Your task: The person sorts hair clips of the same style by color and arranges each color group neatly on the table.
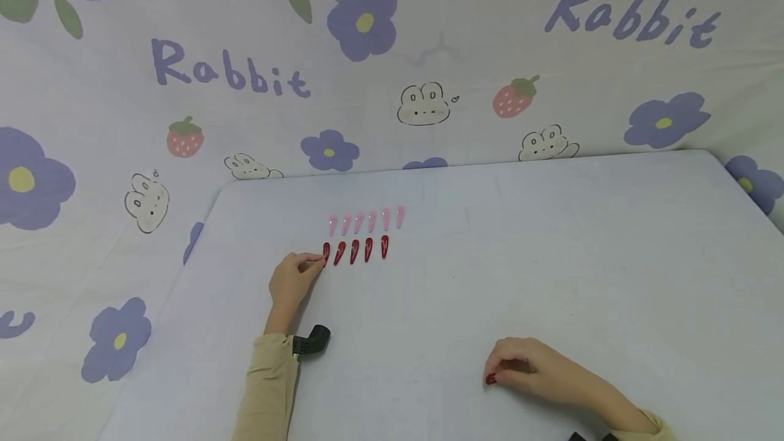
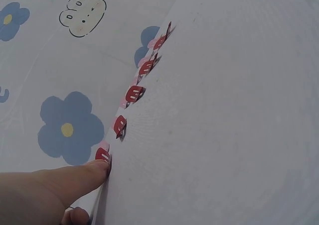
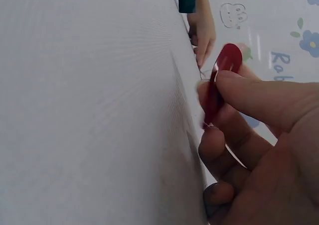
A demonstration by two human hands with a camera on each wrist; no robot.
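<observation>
In the head view, my left hand [image 1: 294,286] pinches the lower end of a red snap hair clip [image 1: 327,249] at the left end of the red row. The left wrist view shows the thumb [image 2: 84,182] against this clip's near end. Several more red hair clips [image 1: 354,251] lie to its right, narrow ends toward me. At the front right, my right hand [image 1: 539,369] holds another red hair clip [image 3: 230,58] between thumb and fingers. Its rounded end sticks up past the thumb in the right wrist view; the fingers hide part of it.
Behind the red row runs a row of several pink hair clips [image 1: 371,220]. White cloth covers the table [image 1: 551,243]. A printed curtain [image 1: 367,101] with flowers, rabbits and strawberries hangs behind and along the left side. A black wrist device [image 1: 314,340] sits on the left sleeve.
</observation>
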